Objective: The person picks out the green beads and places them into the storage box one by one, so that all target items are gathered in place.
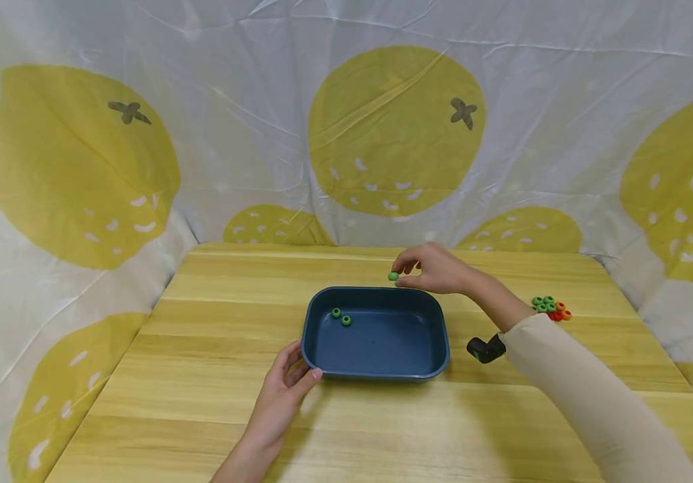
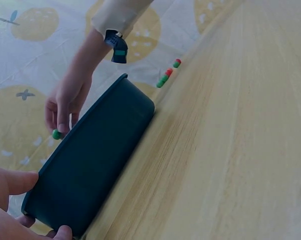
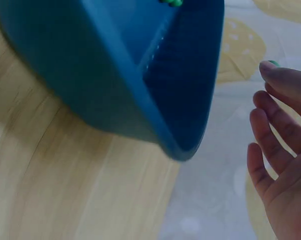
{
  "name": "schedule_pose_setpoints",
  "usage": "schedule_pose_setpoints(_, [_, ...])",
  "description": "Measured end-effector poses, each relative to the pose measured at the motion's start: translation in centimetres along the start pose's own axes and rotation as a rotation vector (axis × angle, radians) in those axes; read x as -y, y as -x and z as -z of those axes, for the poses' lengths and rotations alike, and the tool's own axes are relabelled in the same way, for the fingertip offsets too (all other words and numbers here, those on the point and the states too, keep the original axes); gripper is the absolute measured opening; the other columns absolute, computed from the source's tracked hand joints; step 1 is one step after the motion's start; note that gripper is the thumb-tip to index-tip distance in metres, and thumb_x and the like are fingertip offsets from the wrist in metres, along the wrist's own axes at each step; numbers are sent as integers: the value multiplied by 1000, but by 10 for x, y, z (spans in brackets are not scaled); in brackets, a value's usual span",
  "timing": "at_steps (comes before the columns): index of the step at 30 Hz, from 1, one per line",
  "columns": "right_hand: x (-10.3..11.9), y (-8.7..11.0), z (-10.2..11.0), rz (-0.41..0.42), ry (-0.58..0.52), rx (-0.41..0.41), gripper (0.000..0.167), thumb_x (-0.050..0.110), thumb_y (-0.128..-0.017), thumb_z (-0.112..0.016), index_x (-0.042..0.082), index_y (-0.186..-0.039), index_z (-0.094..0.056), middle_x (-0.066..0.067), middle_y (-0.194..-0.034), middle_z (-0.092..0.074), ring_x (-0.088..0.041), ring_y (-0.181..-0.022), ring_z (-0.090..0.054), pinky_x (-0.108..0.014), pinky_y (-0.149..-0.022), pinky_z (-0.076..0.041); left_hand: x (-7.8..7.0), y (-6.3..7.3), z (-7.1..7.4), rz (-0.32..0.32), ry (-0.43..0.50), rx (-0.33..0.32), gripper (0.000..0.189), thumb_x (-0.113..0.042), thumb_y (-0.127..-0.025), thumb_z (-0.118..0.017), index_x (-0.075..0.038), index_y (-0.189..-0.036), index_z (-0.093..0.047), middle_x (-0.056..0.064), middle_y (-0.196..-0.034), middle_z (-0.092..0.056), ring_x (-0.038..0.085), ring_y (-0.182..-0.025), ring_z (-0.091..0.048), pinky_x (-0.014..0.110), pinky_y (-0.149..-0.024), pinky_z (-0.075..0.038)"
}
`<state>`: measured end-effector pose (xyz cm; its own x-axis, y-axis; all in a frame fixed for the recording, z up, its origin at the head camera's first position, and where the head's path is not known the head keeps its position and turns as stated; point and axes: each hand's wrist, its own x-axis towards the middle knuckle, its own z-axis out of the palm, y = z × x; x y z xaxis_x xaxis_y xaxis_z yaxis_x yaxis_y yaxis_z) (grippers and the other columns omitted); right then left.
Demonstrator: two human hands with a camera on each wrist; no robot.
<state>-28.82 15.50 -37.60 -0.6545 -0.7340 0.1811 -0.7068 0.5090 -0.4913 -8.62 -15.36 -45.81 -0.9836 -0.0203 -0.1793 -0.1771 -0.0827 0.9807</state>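
Observation:
A dark blue rectangular basin (image 1: pixel 376 349) sits on the wooden table, with two green beads (image 1: pixel 346 321) at its left inside. My left hand (image 1: pixel 278 396) grips the basin's near-left corner, thumb at the rim and fingers along the outer side. Just beyond the far rim, my right hand (image 1: pixel 435 270) pinches another green bead (image 1: pixel 393 276) between thumb and forefinger. In the left wrist view that bead (image 2: pixel 56 134) hangs beside the far rim. The right wrist view shows only a sliver of it behind the thumb, the other fingers of the right hand (image 3: pixel 285 145) being loosely spread.
Right of the basin, a cluster of green beads (image 1: pixel 543 308), orange beads (image 1: pixel 566 314) and red beads (image 1: pixel 555 316) lies on the table (image 1: pixel 201 376). A black device (image 1: pixel 486 349) is at the right sleeve's cuff. Lemon-print cloth (image 1: pixel 249 134) hangs behind the table.

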Motion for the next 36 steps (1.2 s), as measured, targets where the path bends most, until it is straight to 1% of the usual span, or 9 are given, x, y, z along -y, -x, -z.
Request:
schedule_pose_setpoints(2, [4,-5,-2,13,-7,5,14,17,-93,-79,12,-106,-78,2,-104,-73,-21,-94,-68,-49,-86,-56,-1,0,0,3,-1,1,61,-4,-98,-70,-6,-153,-42,19,-152,-44,40,-140,-43,45,-108,-44])
schedule_pose_setpoints(8, [14,-20,-12,56,-10,34,13,18,-94,-79,13,-106,-78,3,-104,-73,-19,-94,-68,-40,-84,-55,-2,2,-1,-5,2,1,61,-3,-98,-69,-4,-153,-41,20,-151,-44,41,-139,-44,42,-106,-46])
schedule_pose_setpoints(12, [19,-30,-18,81,-12,54,14,19,-94,-79,13,-107,-78,3,-104,-73,-20,-94,-68,-38,-84,-55,-2,2,0,-2,-1,3,62,-3,-99,-70,-5,-153,-41,19,-152,-43,40,-140,-43,43,-107,-45])
schedule_pose_setpoints(19, [25,-43,-26,109,-11,72,18,19,-94,-78,11,-110,-78,1,-106,-73,-22,-96,-69,-36,-85,-55,0,0,0,5,-5,5,62,-5,-98,-70,-6,-153,-42,19,-152,-43,39,-140,-43,46,-108,-44])
schedule_pose_setpoints(26, [24,-44,-27,110,-22,68,19,18,-93,-78,9,-110,-78,-1,-106,-74,-20,-94,-69,-36,-85,-56,1,-1,-1,6,-3,-1,62,-4,-98,-71,-6,-152,-42,19,-151,-44,39,-139,-44,45,-108,-45])
schedule_pose_setpoints(36, [13,-33,-23,73,-33,53,19,18,-93,-80,10,-109,-78,-1,-106,-73,-23,-95,-69,-39,-86,-56,1,-2,-1,13,-3,0,62,-6,-99,-70,-7,-153,-41,18,-152,-44,39,-140,-43,46,-108,-44])
